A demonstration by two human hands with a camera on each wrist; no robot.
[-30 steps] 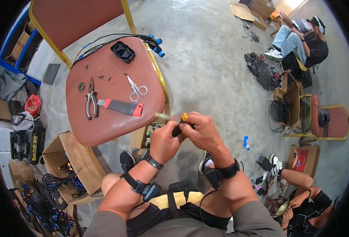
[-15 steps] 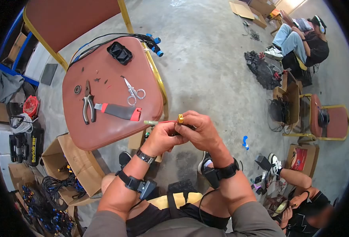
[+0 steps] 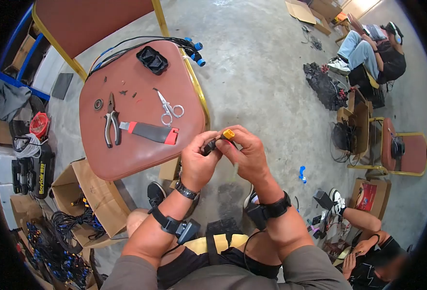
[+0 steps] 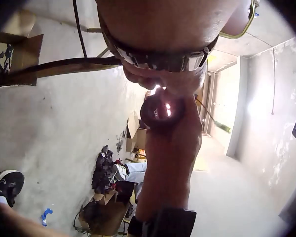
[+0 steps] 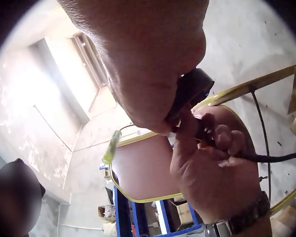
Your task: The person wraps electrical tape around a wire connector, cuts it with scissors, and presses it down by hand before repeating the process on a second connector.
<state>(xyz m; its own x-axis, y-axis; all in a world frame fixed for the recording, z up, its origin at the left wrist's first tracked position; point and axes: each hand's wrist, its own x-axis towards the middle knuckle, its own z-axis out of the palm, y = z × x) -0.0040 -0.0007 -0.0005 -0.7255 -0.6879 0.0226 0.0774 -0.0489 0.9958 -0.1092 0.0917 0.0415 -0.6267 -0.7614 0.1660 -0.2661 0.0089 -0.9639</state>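
Observation:
Both hands meet just off the chair seat's front right corner. My left hand pinches a dark piece; a black cable runs out of that hand in the right wrist view. My right hand grips a black part with a yellow connector standing out above the fingers. A thin wire ends in a translucent green-yellow piece, blurred below the right fingers in the head view. A dark round, hollow piece shows between the hands; fingers hide much of the contact.
On the red chair seat lie pliers, scissors, a red-black knife, a black tray and scraps. Cables cross its back edge. Cardboard boxes stand lower left; two people sit at the right.
The green-yellow piece has swung from left of the hands to below the right fingers. The yellow connector has moved up and right and tilted; my left hand has turned more upright.

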